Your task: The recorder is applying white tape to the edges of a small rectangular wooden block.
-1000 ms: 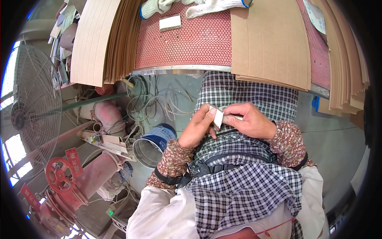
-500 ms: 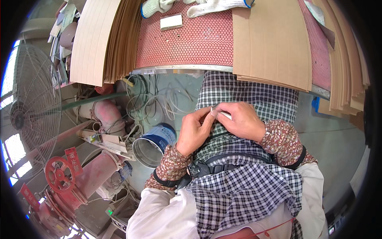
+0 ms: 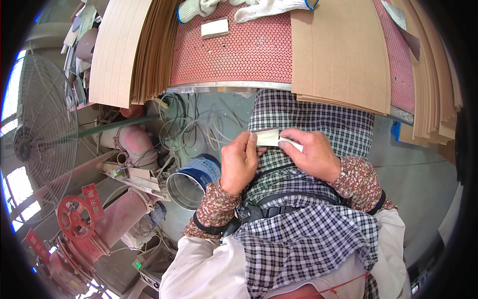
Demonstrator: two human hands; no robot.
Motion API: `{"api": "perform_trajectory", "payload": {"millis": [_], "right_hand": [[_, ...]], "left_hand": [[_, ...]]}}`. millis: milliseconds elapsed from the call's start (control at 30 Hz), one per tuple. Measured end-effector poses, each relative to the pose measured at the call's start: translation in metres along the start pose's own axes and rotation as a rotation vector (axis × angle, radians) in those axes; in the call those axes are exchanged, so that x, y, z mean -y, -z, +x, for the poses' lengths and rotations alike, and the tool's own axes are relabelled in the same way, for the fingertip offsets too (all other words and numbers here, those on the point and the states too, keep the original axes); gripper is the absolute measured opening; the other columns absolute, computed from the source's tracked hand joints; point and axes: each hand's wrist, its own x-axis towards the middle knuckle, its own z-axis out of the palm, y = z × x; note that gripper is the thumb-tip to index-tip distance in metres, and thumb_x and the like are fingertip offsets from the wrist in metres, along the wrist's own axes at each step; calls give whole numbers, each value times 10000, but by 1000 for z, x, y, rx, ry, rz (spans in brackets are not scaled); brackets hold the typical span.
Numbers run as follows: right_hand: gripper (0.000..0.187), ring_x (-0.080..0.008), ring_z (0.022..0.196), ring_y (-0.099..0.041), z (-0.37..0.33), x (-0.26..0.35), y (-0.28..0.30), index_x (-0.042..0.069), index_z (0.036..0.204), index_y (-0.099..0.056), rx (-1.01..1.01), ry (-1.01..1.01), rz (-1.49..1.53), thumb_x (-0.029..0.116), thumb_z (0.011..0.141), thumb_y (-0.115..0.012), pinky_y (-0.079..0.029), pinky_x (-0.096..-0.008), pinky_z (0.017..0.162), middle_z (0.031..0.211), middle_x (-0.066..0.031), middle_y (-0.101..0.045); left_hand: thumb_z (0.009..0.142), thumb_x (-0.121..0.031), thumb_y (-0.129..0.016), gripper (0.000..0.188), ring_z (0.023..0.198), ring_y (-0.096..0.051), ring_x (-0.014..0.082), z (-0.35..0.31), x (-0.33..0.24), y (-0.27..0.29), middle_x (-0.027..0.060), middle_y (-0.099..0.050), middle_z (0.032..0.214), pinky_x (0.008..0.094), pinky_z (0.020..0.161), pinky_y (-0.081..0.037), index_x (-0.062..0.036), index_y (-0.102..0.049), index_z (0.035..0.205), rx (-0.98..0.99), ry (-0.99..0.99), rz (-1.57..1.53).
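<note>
Over my lap, my left hand (image 3: 237, 163) is closed on one end of a small white rectangular piece (image 3: 267, 137), its thumb lying on the near face. The piece has a greyish edge along its top. My right hand (image 3: 314, 155) pinches a second narrow white piece (image 3: 294, 144) between thumb and fingers, with its fingertips at the right end of the first piece. Whether the fingertips touch it I cannot tell. A similar white block with a grey side (image 3: 214, 28) lies on the red perforated mat (image 3: 231, 60) ahead of me.
Stacked brown cardboard sheets (image 3: 341, 55) flank the mat, with white gloves (image 3: 269, 9) at its far edge. On the floor to my left are a blue metal bucket (image 3: 199, 174), loose hoses (image 3: 181, 124), a red valve wheel (image 3: 74, 218) and a large fan (image 3: 37, 139).
My hands have moved apart from being pressed together. The white piece in my left hand now shows its broad face, and the narrow piece in my right hand is more exposed.
</note>
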Motion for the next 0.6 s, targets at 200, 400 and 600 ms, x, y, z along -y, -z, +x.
{"api": "perform_trajectory", "payload": {"millis": [200,400,600], "right_hand": [[264,-325,610,-679,4,1,6,60,1053,-735,34,-34,-20,288,942,-662,-515,-424,569,702,-160,-692],[271,-325,633,-689,7,0,8,60,1052,-742,52,-74,-39,293,937,-664,-524,-426,592,727,-157,-707],[294,-328,663,-703,8,0,10,57,1070,-743,74,-80,-22,305,927,-677,-530,-431,610,757,-173,-715]], "left_hand": [[1087,-152,-468,312,792,-738,157,-1,-6,1,135,-732,894,261,675,-594,100,-647,1042,-3,37,-137],[1100,-212,-453,368,789,-730,159,-1,0,5,143,-725,935,254,676,-588,108,-632,1066,43,67,-190],[1103,-248,-450,391,771,-728,169,0,5,8,152,-725,951,258,676,-591,105,-619,1089,94,79,-253]]}}
